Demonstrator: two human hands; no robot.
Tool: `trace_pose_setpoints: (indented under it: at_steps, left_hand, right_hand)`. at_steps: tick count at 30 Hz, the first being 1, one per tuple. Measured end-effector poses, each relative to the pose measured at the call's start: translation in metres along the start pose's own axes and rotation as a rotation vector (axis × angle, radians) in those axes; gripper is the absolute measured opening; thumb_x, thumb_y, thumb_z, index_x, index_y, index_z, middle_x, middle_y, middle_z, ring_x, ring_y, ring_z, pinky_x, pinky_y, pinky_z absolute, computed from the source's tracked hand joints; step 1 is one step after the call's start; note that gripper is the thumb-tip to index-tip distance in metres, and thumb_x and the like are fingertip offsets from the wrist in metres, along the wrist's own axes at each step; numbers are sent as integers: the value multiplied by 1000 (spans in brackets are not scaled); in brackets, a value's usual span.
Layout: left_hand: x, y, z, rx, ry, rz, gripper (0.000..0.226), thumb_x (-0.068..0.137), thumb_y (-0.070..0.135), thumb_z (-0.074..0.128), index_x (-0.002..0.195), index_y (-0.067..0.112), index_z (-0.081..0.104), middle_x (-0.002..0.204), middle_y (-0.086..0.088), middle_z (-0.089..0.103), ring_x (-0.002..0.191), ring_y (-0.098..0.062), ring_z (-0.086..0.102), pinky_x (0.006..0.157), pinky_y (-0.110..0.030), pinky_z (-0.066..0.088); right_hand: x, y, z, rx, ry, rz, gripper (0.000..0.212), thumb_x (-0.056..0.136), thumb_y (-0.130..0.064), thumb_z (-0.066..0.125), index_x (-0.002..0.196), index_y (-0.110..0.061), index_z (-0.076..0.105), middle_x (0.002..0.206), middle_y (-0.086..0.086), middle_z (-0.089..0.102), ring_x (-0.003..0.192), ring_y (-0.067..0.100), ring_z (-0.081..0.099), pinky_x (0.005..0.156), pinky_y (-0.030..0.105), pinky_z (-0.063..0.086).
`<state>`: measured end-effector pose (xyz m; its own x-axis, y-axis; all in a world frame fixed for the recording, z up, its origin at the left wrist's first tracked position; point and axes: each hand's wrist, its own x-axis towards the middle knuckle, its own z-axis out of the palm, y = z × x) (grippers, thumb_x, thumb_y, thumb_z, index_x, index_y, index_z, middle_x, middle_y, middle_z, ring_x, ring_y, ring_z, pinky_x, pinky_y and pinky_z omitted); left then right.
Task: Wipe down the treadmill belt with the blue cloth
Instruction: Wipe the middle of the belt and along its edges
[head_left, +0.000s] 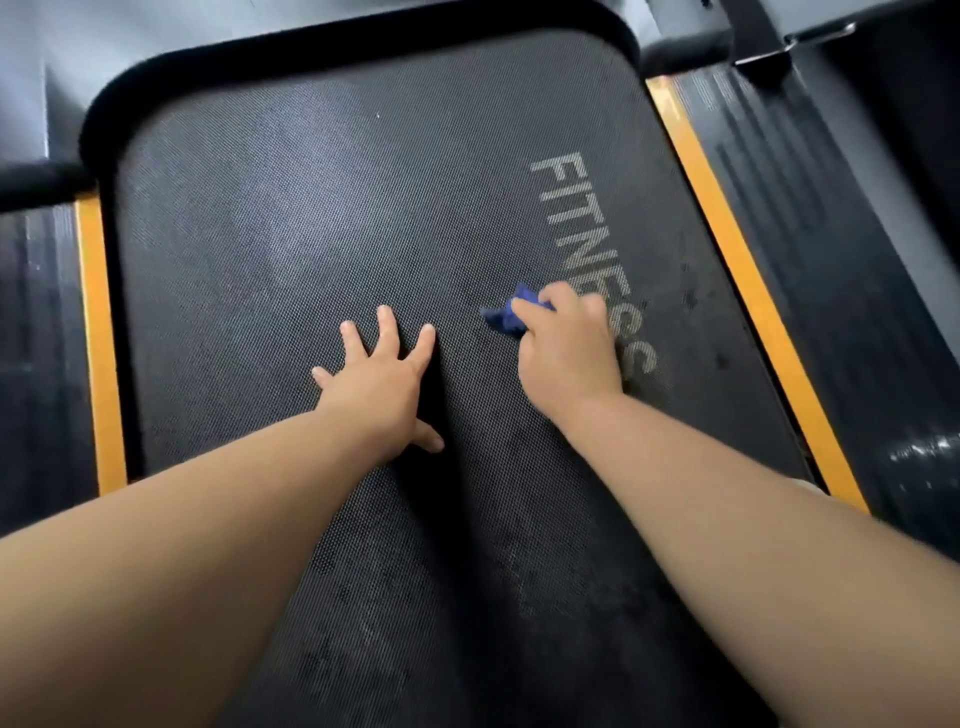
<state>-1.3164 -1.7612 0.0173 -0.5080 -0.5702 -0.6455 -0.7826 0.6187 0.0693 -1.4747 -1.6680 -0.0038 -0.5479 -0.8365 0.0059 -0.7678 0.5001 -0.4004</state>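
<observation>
The black textured treadmill belt (322, 218) fills the middle of the head view, with grey "FITNESS" lettering on its right side. My right hand (566, 345) grips a bunched blue cloth (506, 317) and holds it down on the belt over the lettering. Only a small part of the cloth shows beyond my fingers. My left hand (379, 379) lies flat on the belt to the left of the cloth, with fingers spread. Dark smudges mark the belt to the right of my right hand and nearer to me.
Orange strips (748, 291) (98, 338) run along both sides of the belt, with black ribbed side rails (831, 249) outside them. A black rounded cover (363, 39) closes the far end. A black upright post base (763, 47) stands at the far right.
</observation>
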Motion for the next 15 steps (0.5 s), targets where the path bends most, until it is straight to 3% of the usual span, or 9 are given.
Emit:
trace_pose_setpoints:
  at_steps: [3, 5, 7, 9, 12, 15]
  left_hand:
    - [-1, 1, -1, -2, -2, 2, 127, 59, 56, 81, 149, 37, -6, 155, -5, -23, 141, -46, -15, 101, -74, 20]
    - [0, 1, -1, 13, 3, 5, 126, 59, 57, 80, 149, 37, -5, 156, -6, -22, 141, -47, -14, 100, -74, 22]
    - [0, 0, -1, 24, 3, 2, 126, 58, 57, 80, 149, 37, -4, 156, -6, -21, 141, -47, -13, 100, -74, 23]
    - [-1, 0, -1, 17, 13, 0, 126, 58, 56, 81, 149, 37, -3, 156, -6, -20, 141, -46, -12, 100, -74, 23]
    - [-4, 2, -4, 1, 11, -2, 127, 57, 56, 82, 149, 38, -3, 157, -4, -20, 141, -45, -12, 100, -73, 23]
    - [-12, 5, -11, 5, -22, -30, 125, 59, 56, 81, 149, 39, -3, 157, -5, -19, 142, -45, -9, 103, -70, 24]
  right_hand:
    - [-50, 7, -8, -23, -83, -19, 42, 74, -23, 47, 109, -17, 69, 110, 7, 58, 90, 35, 49, 79, 44, 49]
    - [-57, 10, -15, 8, -165, -12, 49, 76, -22, 45, 121, -19, 64, 120, 6, 54, 100, 34, 47, 91, 42, 46]
    - [-46, 10, -28, 226, -204, 83, 52, 81, -13, 53, 132, -20, 56, 126, 4, 50, 111, 27, 46, 100, 29, 37]
    - [-32, 6, -47, 449, -192, 229, 63, 79, -7, 64, 138, -20, 47, 129, -1, 47, 114, 11, 46, 93, 16, 32]
    - [-22, 0, -75, 541, -232, 349, 75, 76, -11, 72, 142, -23, 38, 135, -1, 48, 105, 9, 48, 85, 19, 35]
    - [-18, -4, -112, 435, -334, 339, 93, 71, -15, 79, 147, -27, 27, 132, 6, 45, 110, 20, 51, 85, 24, 39]
